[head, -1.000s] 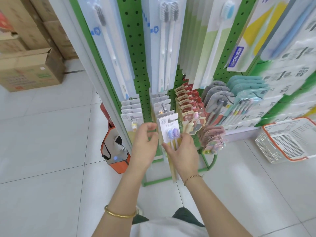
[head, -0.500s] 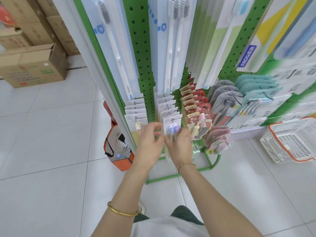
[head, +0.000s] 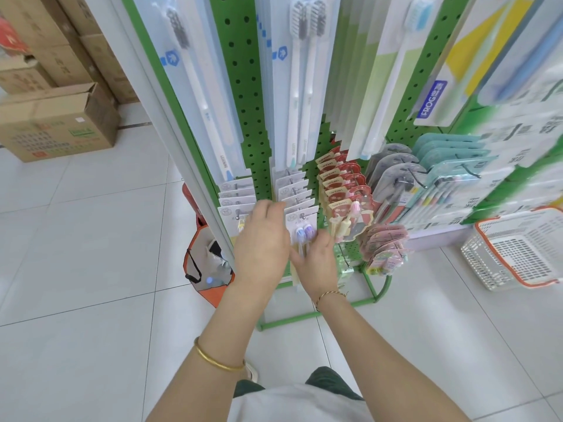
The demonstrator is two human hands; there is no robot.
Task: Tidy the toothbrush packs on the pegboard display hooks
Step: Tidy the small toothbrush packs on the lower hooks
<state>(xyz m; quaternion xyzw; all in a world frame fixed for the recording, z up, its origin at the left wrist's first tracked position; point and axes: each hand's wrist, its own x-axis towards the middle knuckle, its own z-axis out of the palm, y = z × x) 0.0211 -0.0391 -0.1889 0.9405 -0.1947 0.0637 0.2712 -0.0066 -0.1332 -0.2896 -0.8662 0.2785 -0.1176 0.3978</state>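
Observation:
A green pegboard (head: 243,86) carries rows of toothbrush packs on hooks. The front white pack (head: 301,222) of the middle low row shows two brushes with purple and blue heads. My right hand (head: 316,261) grips this pack's lower part from below, thumb on its right edge. My left hand (head: 262,242) reaches up between this row and the white pack row to the left (head: 236,202), its blurred fingers fairly straight against the card edges. Red packs (head: 344,184) hang just to the right.
Long toothbrush packs (head: 298,86) hang above the low rows. Grey and teal packs (head: 426,178) fill the right side. A white basket with an orange rim (head: 518,251) sits on the floor at right, an orange bag (head: 207,269) behind the rack, cardboard boxes (head: 58,123) at far left.
Both hands moved up and closer to the pegboard. The purple-headed pack was pushed back along its hook toward the row. My left hand let go of its pinch and slid up beside the cards.

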